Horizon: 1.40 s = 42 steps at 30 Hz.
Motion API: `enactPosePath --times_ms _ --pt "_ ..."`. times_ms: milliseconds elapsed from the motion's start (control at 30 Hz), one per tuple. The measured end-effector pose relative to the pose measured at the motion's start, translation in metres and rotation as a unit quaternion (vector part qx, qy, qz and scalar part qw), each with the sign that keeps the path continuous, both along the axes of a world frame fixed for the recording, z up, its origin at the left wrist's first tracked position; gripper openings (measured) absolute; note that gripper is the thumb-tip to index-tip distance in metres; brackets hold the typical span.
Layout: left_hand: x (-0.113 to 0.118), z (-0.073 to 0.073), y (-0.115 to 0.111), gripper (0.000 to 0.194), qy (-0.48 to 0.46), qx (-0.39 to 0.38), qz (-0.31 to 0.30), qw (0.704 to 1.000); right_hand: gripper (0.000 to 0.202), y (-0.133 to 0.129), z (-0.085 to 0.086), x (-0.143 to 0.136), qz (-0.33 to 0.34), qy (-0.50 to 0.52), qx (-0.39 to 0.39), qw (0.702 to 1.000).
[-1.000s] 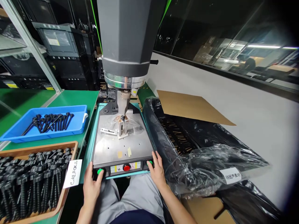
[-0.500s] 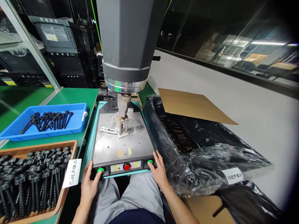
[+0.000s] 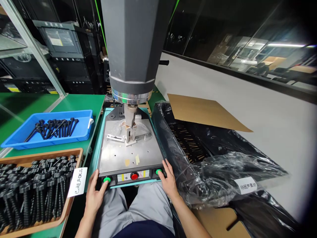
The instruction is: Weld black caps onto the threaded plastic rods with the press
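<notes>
A welding press with a dark grey head [image 3: 132, 43] stands in front of me. Its metal horn [image 3: 129, 114] reaches down to a small upright metal fixture [image 3: 130, 132] on the steel base plate [image 3: 109, 160]; any part between them cannot be made out. My left hand [image 3: 95, 191] lies at the base's front left corner, thumb on the left green button [image 3: 107, 179]. At the front right corner, my right hand [image 3: 169, 180] has its thumb on the right green button [image 3: 158, 171]. Both hands are open, fingers stretched along the base's sides. A red button [image 3: 134, 176] sits between them.
On the left, a blue tray [image 3: 81, 133] and a tan tray [image 3: 80, 153] hold many black stem-like parts with wider heads. To the right lie a plastic-lined box [image 3: 223, 172] and a cardboard sheet [image 3: 205, 112]. Crates [image 3: 59, 39] are stacked behind.
The press head and its horn have come down a little toward the fixture. Both hands stay in place with their thumbs on the green buttons.
</notes>
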<state>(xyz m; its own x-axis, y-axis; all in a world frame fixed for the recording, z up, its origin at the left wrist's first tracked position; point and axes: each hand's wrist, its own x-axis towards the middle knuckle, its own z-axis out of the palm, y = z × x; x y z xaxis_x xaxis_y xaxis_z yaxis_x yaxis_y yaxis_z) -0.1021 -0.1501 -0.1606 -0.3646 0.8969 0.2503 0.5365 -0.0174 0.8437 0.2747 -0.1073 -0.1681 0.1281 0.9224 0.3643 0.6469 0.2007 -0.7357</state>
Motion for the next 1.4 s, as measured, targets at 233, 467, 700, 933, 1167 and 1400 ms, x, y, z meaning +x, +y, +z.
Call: enactPosePath --times_ms 233,467,700,933,1167,1400 --pt "0.034 0.059 0.002 0.04 0.04 0.12 0.025 0.992 0.046 0.007 0.028 -0.006 -0.08 0.088 0.048 0.992" --pt "0.082 0.11 0.082 0.055 -0.172 0.114 -0.163 0.965 0.033 0.037 0.081 -0.068 0.044 0.199 -0.003 0.979" --pt "0.093 0.149 0.151 0.089 -0.166 0.071 -0.219 0.959 0.03 0.076 0.108 -0.115 0.134 0.203 -0.064 0.968" --pt "0.09 0.155 0.173 0.087 -0.16 0.085 -0.232 0.956 0.03 0.129 0.124 -0.137 0.103 0.217 -0.057 0.969" --pt "0.088 0.158 0.176 0.079 -0.184 0.109 -0.247 0.945 0.043 0.156 0.148 -0.149 0.037 0.133 0.044 0.989" --pt "0.087 0.166 0.172 0.075 -0.213 0.119 -0.257 0.935 0.034 0.18 0.167 -0.165 0.08 0.106 0.077 0.988"
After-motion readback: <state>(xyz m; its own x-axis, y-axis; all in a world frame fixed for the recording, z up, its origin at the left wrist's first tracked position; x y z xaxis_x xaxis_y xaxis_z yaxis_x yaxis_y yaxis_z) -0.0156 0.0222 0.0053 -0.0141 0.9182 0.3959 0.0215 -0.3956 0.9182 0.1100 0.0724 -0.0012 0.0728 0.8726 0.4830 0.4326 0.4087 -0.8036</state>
